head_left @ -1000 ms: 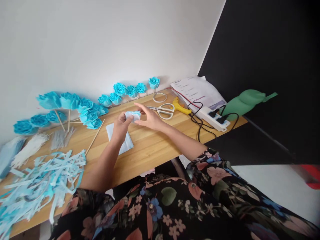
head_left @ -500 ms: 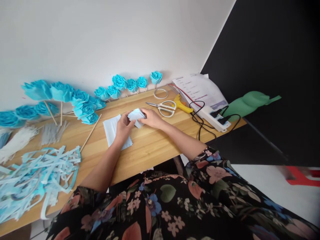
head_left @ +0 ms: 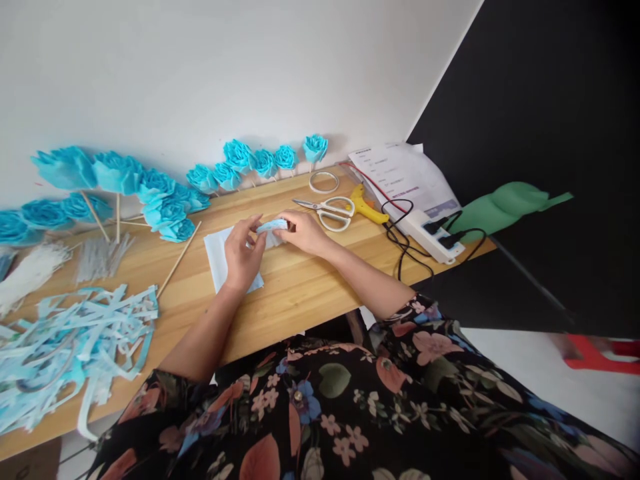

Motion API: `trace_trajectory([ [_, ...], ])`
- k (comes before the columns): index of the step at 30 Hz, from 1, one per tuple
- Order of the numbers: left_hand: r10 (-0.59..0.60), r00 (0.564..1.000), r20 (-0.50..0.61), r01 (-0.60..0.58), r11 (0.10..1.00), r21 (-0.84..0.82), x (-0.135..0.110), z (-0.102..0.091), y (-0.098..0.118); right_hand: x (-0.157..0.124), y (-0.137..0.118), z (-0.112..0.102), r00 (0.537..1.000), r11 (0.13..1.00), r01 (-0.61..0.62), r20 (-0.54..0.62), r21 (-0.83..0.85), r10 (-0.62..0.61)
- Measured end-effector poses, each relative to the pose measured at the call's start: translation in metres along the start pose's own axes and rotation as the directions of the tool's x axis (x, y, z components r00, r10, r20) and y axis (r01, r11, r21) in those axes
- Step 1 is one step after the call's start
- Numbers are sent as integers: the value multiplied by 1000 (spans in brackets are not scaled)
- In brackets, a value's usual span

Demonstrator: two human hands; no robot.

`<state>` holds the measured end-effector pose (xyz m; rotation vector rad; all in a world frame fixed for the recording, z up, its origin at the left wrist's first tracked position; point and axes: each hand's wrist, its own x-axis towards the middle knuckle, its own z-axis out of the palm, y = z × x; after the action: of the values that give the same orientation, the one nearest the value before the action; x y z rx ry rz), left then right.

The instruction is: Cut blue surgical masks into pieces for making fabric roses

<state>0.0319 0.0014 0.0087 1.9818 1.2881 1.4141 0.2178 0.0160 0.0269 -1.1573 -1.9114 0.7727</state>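
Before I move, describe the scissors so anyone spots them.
On the wooden table, look just beyond the right hand. The scissors lie there beside the yellow tool. White looped handles and metal blades set them apart from that and the ring nearby.

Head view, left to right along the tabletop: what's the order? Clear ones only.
Pile of cut strips → lone wooden stick → left hand → light-blue piece → right hand → yellow gun-shaped tool → white power strip → green object.
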Motion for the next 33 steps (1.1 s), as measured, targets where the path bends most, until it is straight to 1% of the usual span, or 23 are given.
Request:
trace_trajectory([
  [2, -88, 996, 33, 90, 994, -57, 0, 1, -2, 0, 4, 3, 999, 1000, 7, 40, 1, -8],
  [4, -165, 985, 50, 170, 980, -107, -1, 3, -5, 1, 8, 4, 998, 1000, 3, 56, 4, -4],
  [7, -218, 974, 67, 226, 960, -164, -2, 4, -8, 0, 10, 5, 999, 999, 1, 45, 32, -2],
  [11, -227, 971, 80, 239, 948, -208, -4, 7, -10, 0, 8, 4, 999, 998, -10, 44, 59, 7],
  [16, -216, 969, 120, 239, 942, -235, -6, 10, -9, -1, 4, 7, 997, 996, -12, 80, 87, 5],
  [19, -207, 971, 120, 229, 948, -221, -6, 10, -6, -2, 2, 6, 994, 992, -6, 105, 128, -7],
  [22, -200, 974, 106, 217, 960, -179, -5, 8, -3, -3, 0, 4, 995, 991, -36, 102, 130, 23],
  [26, -268, 959, 90, 278, 951, -132, -2, 2, -1, -3, 0, 2, 997, 988, -66, 52, 140, 59],
  [30, -327, 935, 138, 349, 917, -194, -1, -1, 1, -1, 4, 3, 996, 968, -88, 44, 235, 80],
  [33, -356, 923, 145, 382, 888, -256, -1, -2, 3, 0, 8, 5, 995, 955, -94, 46, 282, 85],
])
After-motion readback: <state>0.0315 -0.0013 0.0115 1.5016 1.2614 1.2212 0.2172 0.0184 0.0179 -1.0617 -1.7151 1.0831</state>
